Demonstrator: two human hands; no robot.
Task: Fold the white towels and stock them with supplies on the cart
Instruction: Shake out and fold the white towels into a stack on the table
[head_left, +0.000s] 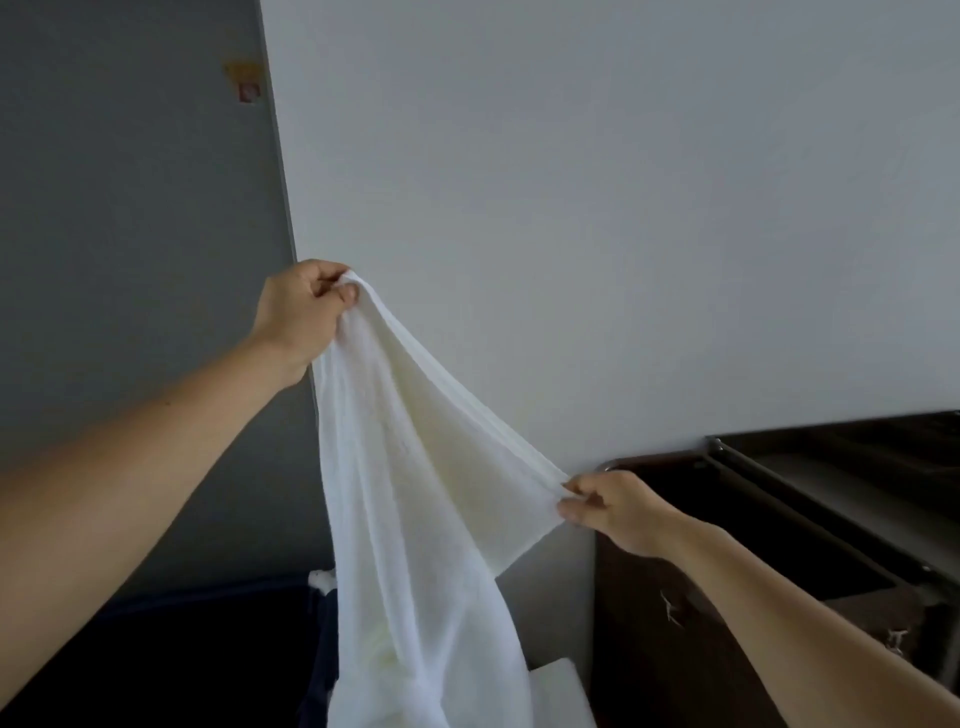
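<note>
Towel (415, 493), one, white, hangs before a pale wall, its top edge stretched between two hands. The left hand (301, 317) pinches one corner high. The right hand (608, 506) pinches the other lower, beside a dark brown cart (779, 519). Below, one dark blue bin (234, 649); contents cannot be made out.

Pale wall corner above dark furniture.
A broad white wall (623, 208), evenly lit, fills most of the view. To its left a grey wall (130, 208) lies in shade, with a small yellow-and-red sticker (247, 83) near the top. At lower right a dark brown wooden unit (670, 649) with a metal-edged top stands against the white wall. A dark blue shape (208, 654) sits at lower left.
</note>
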